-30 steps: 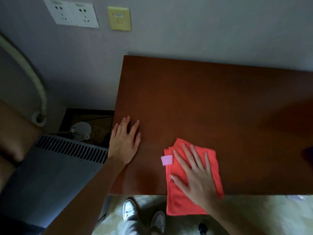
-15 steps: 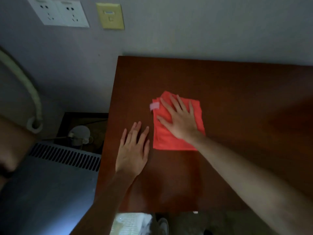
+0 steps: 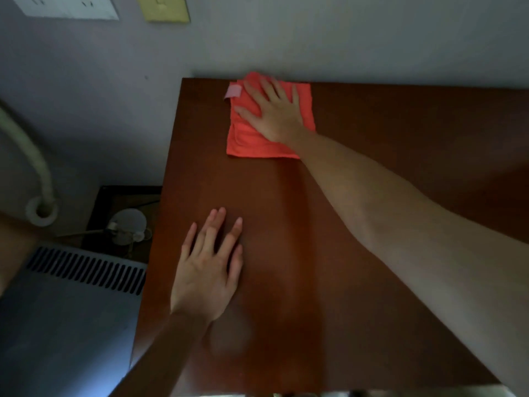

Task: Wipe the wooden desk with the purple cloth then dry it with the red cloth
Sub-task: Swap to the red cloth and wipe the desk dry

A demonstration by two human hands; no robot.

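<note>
My left hand [image 3: 204, 277] lies flat on the near left part of the wooden desk [image 3: 286, 253], palm down, fingers spread, grip wide with nothing in it. Off the desk's left edge, a grey vented unit [image 3: 71, 296] sits low, and beyond it a dark side table [image 3: 114, 202] carries a small round pale object, too dim to name. A pale pipe [image 3: 34, 167] curves down the wall there. My right arm stretches across the desk to the far left corner; my right hand [image 3: 274, 113] presses flat on the folded red cloth [image 3: 249, 138], fingers splayed, grip wide, pinning not clutching. The cloth's far edge touches the wall; a pale tag [image 3: 234, 91] sticks out at its left. Above, a white socket plate [image 3: 68, 7] and a yellow plate [image 3: 164, 8].
</note>
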